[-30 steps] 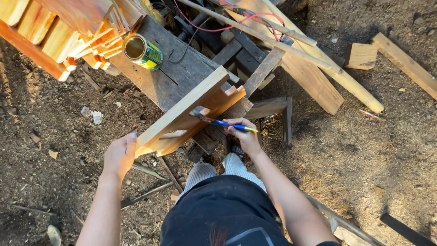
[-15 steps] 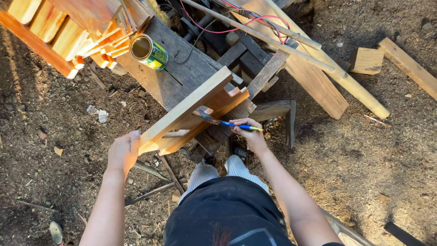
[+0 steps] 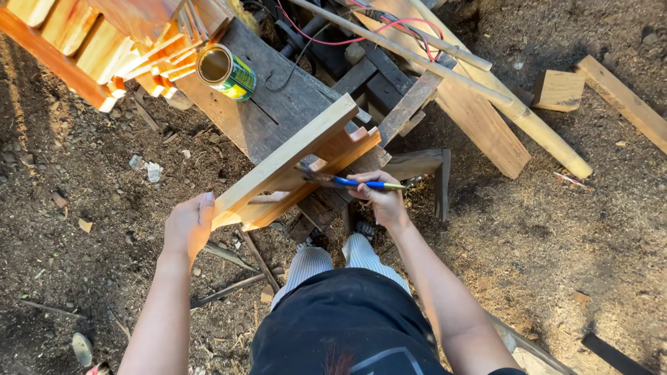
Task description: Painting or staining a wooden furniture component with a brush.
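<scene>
Here, seen from above through a head-worn camera, a person works outdoors over bare, sawdust-strewn ground (image 3: pixel 549 236). Their left hand (image 3: pixel 186 226) is closed around the near end of a pale wooden piece (image 3: pixel 288 163), made of boards joined with a notched end, and holds it tilted so its far end rests on a dark, weathered wooden surface (image 3: pixel 267 114). Their right hand (image 3: pixel 379 198) grips a paintbrush (image 3: pixel 351 182) with a blue and yellow handle, fingers wrapped around the handle. The brush lies almost level, its dark bristles touching the underside board of the wooden piece, near the middle of its length.

On the dark surface, beyond the wooden piece, a tin can (image 3: pixel 226 71) with a green and yellow label lies tipped on its side, its open mouth facing the camera's left. Just beside the can, at the upper left, is a cluster of orange-toned finished wood parts (image 3: pixel 104 48) catching bright sunlight. Behind the surface, a red wire (image 3: pixel 389 29) loops over dark machinery, and long pale poles (image 3: pixel 486 83) and planks lean across it toward the right. A small wood block (image 3: pixel 559 90) sits on the ground at upper right, well apart from the hands. The person's dark top and striped trousers fill the bottom centre of the view.
</scene>
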